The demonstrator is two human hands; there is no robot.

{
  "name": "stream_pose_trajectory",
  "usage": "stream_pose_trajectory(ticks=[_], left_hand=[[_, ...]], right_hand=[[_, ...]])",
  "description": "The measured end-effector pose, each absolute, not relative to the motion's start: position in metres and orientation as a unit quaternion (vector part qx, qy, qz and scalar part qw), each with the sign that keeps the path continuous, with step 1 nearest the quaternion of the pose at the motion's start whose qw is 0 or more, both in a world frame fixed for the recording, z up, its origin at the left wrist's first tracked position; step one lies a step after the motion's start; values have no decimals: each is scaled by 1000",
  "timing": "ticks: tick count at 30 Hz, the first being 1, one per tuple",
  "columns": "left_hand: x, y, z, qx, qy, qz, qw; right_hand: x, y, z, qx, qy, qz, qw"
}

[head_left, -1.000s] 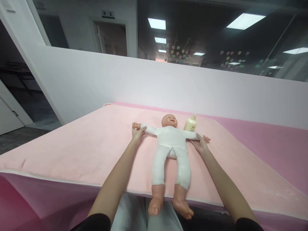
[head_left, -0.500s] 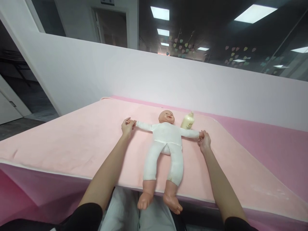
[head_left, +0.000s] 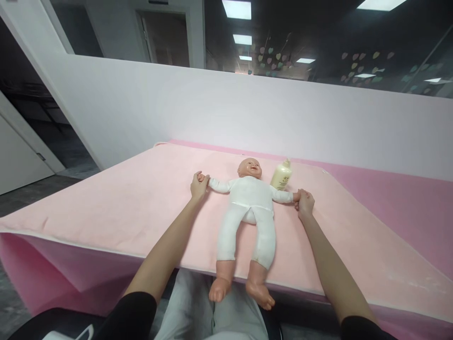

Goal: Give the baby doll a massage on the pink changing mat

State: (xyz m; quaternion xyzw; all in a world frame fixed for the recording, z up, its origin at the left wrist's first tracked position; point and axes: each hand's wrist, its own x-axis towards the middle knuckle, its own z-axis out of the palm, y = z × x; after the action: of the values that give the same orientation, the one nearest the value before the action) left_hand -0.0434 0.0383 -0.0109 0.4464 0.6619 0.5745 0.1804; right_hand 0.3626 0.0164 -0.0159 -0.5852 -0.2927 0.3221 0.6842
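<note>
A baby doll (head_left: 251, 193) with a white cloth body lies on its back on the pink padded table (head_left: 116, 203). Its head is toward the wall, and its bare feet hang past the near edge. With fingers closed, my left hand (head_left: 199, 186) grips the doll's hand on the left side. On the other side my right hand (head_left: 305, 203) is closed around the doll's other hand. Both doll arms are stretched out sideways. A pale yellow bottle (head_left: 282, 174) stands by the doll's head, just behind its arm on the right.
A white wall (head_left: 226, 108) with dark glass above it rises behind the table. My legs (head_left: 212, 307) are under the near edge. To the left is a floor area with a white door (head_left: 21, 151).
The view has shifted slightly. Both doll arms remain spread in my hands, and the left one looks a little more bent and slack than before.
</note>
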Motion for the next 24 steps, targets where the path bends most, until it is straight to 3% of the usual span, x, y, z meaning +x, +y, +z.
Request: stream_pose_trajectory(ticks=[11,24], left_hand=[[-44,41,-13,448,657,580,176],[-45,48,-18,395,639,627,205]], right_hand=[[360,15,-13,-593,-283,299,692],[362,13,-2,-565,-169,370,718]])
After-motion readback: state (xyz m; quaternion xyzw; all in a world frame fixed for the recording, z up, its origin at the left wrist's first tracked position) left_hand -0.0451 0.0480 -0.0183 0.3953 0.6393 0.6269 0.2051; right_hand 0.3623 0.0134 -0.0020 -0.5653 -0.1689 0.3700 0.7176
